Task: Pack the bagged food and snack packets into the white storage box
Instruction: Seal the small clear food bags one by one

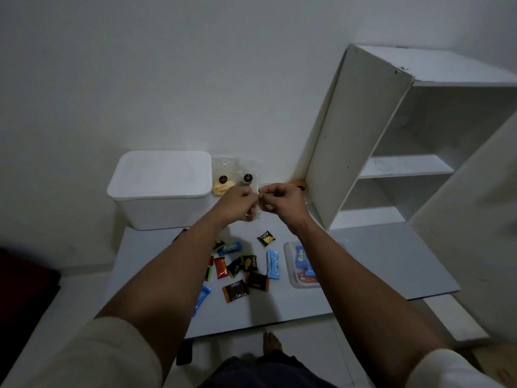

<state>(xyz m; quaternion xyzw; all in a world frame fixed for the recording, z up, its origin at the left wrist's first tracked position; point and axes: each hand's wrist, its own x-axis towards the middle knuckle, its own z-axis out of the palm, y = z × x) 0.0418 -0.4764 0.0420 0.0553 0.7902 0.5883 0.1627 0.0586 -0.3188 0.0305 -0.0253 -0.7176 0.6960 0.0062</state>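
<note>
Both hands, left hand (237, 204) and right hand (282, 201), pinch a clear bag (258, 211); slippery film could slip onto the tabletop (377, 264).

Both my arms reach straight out toward twelve o'clock, bare from the elbows down, with pale sleeves bunched at the upper arms near the bottom corners of the view. The forearms converge as they go, so my hands meet almost knuckle to knuckle ahead of me. My left hand (237, 204) is curled into a loose fist, back of the hand up, thumb and fingertips pinched together at its three o'clock side. My right hand (281, 201) mirrors it, fingers folded under, pinching at its nine o'clock side. The two pinches nearly touch, closed on something thin and clear between them. Both wrists are level. One bare foot shows at six o'clock below.
</note>
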